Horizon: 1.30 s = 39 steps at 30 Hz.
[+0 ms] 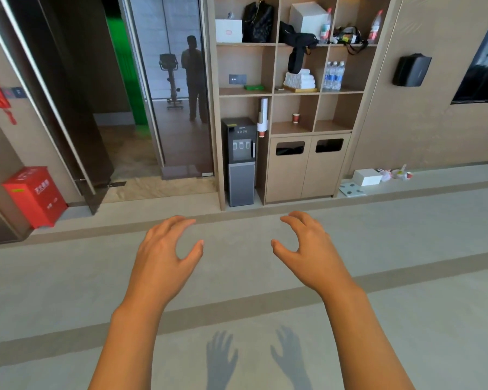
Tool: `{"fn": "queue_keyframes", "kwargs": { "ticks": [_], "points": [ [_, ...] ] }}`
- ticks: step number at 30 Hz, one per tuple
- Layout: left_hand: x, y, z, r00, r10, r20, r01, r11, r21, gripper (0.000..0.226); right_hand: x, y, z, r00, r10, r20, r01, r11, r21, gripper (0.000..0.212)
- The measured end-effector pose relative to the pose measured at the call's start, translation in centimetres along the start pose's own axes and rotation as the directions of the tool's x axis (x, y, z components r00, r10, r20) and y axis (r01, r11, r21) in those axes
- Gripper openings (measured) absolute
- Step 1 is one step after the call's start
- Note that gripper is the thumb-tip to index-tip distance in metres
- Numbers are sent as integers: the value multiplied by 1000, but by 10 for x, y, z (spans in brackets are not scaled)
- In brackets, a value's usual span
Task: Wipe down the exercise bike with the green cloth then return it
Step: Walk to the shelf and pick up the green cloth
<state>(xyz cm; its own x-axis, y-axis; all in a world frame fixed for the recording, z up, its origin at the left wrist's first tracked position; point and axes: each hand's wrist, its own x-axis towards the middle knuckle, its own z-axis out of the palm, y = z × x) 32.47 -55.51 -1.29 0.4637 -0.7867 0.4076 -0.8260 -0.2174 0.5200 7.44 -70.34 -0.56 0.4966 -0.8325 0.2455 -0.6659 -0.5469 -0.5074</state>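
Green cloth lies folded on a middle cell of the wooden shelf unit, left of stacked white towels. Exercise bike shows in the glass door panel (a reflection, with a standing person beside it). Left hand and right hand hover over the floor, fingers loosely curved, holding nothing. Water dispenser stands below the cloth's cell.

- Floor ahead of both hands lies bare up to the shelf unit; passage open
- Green cloth lies alone in its compartment; room above it
- Water dispenser stands below that compartment
- Neighbouring compartment crowded by towels and hanging black bag
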Motion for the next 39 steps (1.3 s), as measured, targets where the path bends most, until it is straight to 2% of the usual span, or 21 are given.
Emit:
{"fn": "queue_keyframes", "kwargs": {
  "ticks": [8,19,29,39],
  "points": [
    [89,41,68,1000,-20,2,20,999,34,45,101,77,-14,1000,-4,8,3,998,59,62],
    [200,48,139,997,-28,66,25,999,47,45,204,134,2,999,53,8,-54,996,77,64],
    [364,2,198,990,40,136,-38,999,-15,43,347,156,32,989,140,-48,-141,990,-20,63],
    [513,-50,217,989,107,105,-99,992,-80,37,490,135,60,982,162,-97,-168,984,-62,62]
  ]
}}
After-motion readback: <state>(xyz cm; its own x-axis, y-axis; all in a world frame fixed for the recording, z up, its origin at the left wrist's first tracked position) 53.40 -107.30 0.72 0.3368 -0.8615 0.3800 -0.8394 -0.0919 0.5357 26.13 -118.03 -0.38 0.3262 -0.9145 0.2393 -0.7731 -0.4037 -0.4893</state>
